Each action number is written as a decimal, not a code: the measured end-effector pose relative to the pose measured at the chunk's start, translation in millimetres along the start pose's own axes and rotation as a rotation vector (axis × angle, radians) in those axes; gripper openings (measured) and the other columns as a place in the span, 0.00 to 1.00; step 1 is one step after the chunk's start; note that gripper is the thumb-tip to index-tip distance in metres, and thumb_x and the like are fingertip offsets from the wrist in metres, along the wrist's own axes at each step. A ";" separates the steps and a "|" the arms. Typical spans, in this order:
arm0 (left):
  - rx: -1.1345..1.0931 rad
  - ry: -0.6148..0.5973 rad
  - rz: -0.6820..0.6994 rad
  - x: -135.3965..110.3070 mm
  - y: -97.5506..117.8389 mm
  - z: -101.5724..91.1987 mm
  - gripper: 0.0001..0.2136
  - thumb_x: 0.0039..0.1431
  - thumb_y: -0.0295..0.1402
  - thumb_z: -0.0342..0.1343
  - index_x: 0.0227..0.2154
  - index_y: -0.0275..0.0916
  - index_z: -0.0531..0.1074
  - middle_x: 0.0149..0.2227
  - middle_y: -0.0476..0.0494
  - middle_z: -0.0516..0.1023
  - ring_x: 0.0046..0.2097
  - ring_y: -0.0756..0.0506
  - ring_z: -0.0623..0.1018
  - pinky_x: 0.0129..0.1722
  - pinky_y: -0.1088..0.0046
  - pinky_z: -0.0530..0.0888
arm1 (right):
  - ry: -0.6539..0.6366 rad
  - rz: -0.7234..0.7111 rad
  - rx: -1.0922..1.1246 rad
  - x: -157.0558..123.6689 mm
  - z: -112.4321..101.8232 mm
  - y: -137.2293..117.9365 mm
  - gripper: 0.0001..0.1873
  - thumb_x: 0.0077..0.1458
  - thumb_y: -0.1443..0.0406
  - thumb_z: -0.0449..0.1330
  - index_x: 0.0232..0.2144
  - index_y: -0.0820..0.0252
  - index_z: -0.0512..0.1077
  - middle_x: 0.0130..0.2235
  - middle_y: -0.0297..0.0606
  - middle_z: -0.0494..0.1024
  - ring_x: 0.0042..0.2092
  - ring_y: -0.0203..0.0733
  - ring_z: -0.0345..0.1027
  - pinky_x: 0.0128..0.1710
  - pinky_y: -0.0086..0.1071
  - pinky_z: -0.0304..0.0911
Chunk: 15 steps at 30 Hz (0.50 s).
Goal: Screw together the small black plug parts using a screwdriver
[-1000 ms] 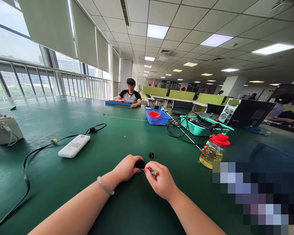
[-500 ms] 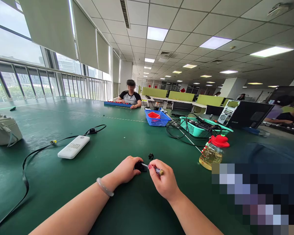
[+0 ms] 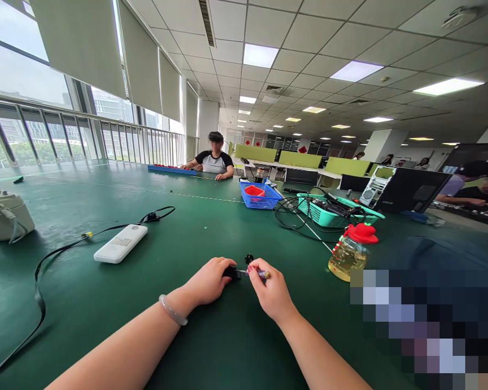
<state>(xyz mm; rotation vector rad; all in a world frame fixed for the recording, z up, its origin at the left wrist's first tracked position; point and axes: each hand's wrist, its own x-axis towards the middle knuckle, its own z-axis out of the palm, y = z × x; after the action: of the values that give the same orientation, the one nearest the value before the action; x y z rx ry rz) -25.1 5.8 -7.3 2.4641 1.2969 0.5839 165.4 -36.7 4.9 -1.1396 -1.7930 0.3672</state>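
My left hand (image 3: 211, 280) is closed around a small black piece (image 3: 232, 272) on the table, its fingers covering much of it. In my right hand (image 3: 270, 290) is a screwdriver (image 3: 264, 274) with a yellowish, partly purple handle, pinched between thumb and fingers. Its thin metal shaft points left, and the tip meets or nearly meets the black piece; exact contact is too small to tell. Just beyond my fingers lies another small black part (image 3: 249, 259), apart from the piece I hold.
A white power bank (image 3: 121, 244) and a black strap (image 3: 40, 303) lie left on the green table (image 3: 203, 336). A beige bag (image 3: 6, 216) stands farther left. To the right are a drink bottle (image 3: 347, 260), a teal basket (image 3: 325, 218) of cables and a blue basket (image 3: 262, 202). Someone (image 3: 214, 160) sits opposite.
The screwdriver lies flatter against the black piece, which has tilted slightly in my left hand. Across the table, the person's long blue tray has slid to the left.
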 end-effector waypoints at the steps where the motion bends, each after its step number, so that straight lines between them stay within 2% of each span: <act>1: 0.002 0.015 0.011 -0.2 0.5 -0.2 0.18 0.59 0.26 0.52 0.52 0.41 0.67 0.53 0.42 0.74 0.55 0.42 0.71 0.57 0.63 0.67 | -0.003 0.006 0.007 0.0 -0.2 -0.4 0.14 0.62 0.58 0.50 0.27 0.57 0.67 0.23 0.30 0.66 0.25 0.35 0.59 0.25 0.27 0.54; 4: 0.018 0.062 0.063 -0.6 2.5 -1.0 0.20 0.59 0.24 0.49 0.54 0.42 0.66 0.54 0.43 0.73 0.55 0.43 0.69 0.58 0.63 0.67 | 0.006 0.011 0.045 0.2 -1.5 -0.8 0.15 0.61 0.57 0.50 0.27 0.57 0.67 0.23 0.30 0.66 0.25 0.34 0.57 0.25 0.26 0.54; 8: 0.079 0.148 0.062 -0.5 6.0 -3.6 0.23 0.60 0.22 0.44 0.56 0.44 0.66 0.53 0.43 0.73 0.53 0.43 0.69 0.56 0.62 0.68 | 0.105 0.050 0.117 1.4 -5.5 5.3 0.16 0.61 0.54 0.50 0.29 0.58 0.68 0.23 0.30 0.65 0.24 0.34 0.56 0.24 0.27 0.54; 11: 0.184 0.205 -0.069 -0.1 5.6 -6.3 0.25 0.59 0.21 0.43 0.58 0.44 0.65 0.51 0.40 0.73 0.51 0.42 0.69 0.53 0.62 0.68 | 0.187 0.149 0.110 3.7 -8.7 15.2 0.17 0.60 0.52 0.50 0.31 0.57 0.68 0.23 0.31 0.66 0.23 0.35 0.57 0.23 0.27 0.54; 15: 0.346 0.099 -0.263 -1.7 1.0 -7.7 0.28 0.56 0.21 0.45 0.59 0.47 0.65 0.50 0.37 0.72 0.47 0.39 0.70 0.48 0.61 0.69 | 0.181 0.266 0.023 7.4 -9.8 29.9 0.17 0.58 0.51 0.52 0.30 0.57 0.69 0.25 0.33 0.69 0.23 0.36 0.59 0.23 0.28 0.54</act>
<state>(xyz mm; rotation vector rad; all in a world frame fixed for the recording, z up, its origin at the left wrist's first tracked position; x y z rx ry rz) -29.0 4.4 -0.5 2.4861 1.8623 0.4505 188.9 -17.2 -5.8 -1.3546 -1.4808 0.4246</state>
